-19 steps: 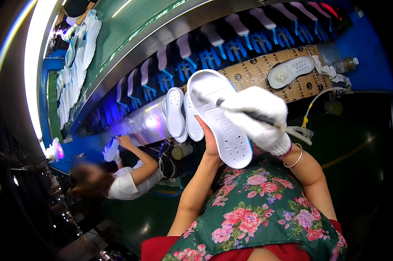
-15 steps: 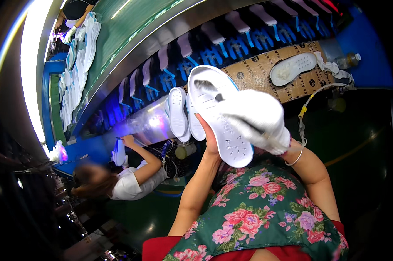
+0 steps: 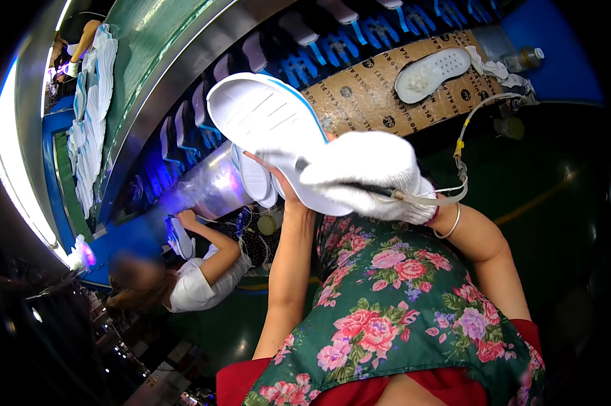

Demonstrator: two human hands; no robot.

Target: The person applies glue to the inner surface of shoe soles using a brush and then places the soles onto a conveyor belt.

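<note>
A white shoe sole [image 3: 268, 111] with a blue edge stripe is tilted in front of me, its grooved inner side showing. My bare left hand [image 3: 288, 186] is closed around its left edge and underside. In a white knitted glove, my right hand [image 3: 373, 172] is closed on a hose-fed brush, with the dark brush tip [image 3: 302, 164] at the heel half of the sole. The glove hides most of the brush handle and part of the heel. More white soles [image 3: 255, 179] stand behind my left hand, partly covered.
A sole with white crumpled bits [image 3: 433, 73] lies on brown cardboard [image 3: 359, 101]. A hose [image 3: 460, 152] hangs at right, near a clear bottle [image 3: 524, 61]. Purple pads with blue clamps [image 3: 299, 68] line the machine. At left, a co-worker [image 3: 204, 281] holds another sole.
The sole has shifted left and tilted, so its heel shows less. My right hand has moved left and slightly down with the brush. The whole view has shifted a little.
</note>
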